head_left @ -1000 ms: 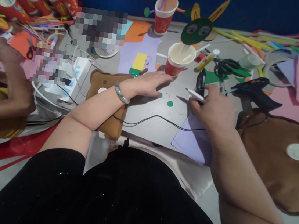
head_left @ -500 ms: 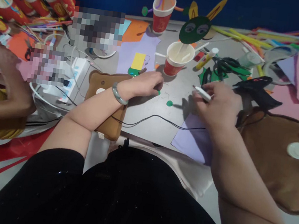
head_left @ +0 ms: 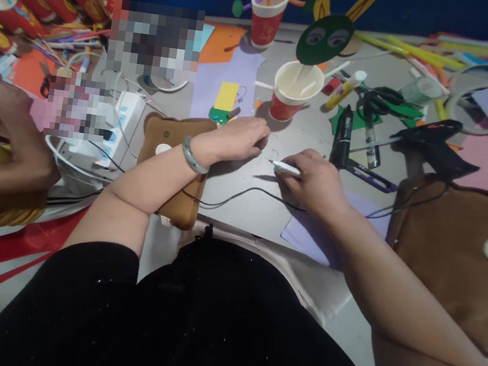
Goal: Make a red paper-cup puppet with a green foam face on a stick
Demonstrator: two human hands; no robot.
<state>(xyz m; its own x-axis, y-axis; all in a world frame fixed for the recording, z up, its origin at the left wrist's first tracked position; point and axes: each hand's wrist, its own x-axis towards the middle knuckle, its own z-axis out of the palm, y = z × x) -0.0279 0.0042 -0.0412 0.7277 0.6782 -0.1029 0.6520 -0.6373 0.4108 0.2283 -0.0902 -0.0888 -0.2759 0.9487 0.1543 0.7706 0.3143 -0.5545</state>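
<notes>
My left hand (head_left: 247, 137), with a jade bangle at its wrist, rests over the table with curled fingers closed at a small green paper piece (head_left: 261, 149). Facing it from the right, my right hand (head_left: 317, 180) grips a slim white pen (head_left: 286, 169) whose reddish-brown tip points left. A bit of green shows beside the pen under my fingers. Just beyond both hands stands a red and white paper cup (head_left: 285, 109) with a green paper face (head_left: 325, 40) with yellow ears above it. Left of the cup, a yellow paper piece (head_left: 227, 96) lies on lilac paper.
A black glue gun (head_left: 431, 146), a black marker (head_left: 344, 130) and dark scissors (head_left: 380, 99) lie at right. A brown cushion (head_left: 457, 243) is on the right, another (head_left: 178, 131) under my left forearm. A power strip (head_left: 120, 123) and a person's arm (head_left: 13, 144) are at left. A black cable (head_left: 242, 192) crosses in front.
My right hand has moved left and slightly nearer me with the white pen, close to my left hand. The green dot on the table is now mostly covered. My left hand has barely moved.
</notes>
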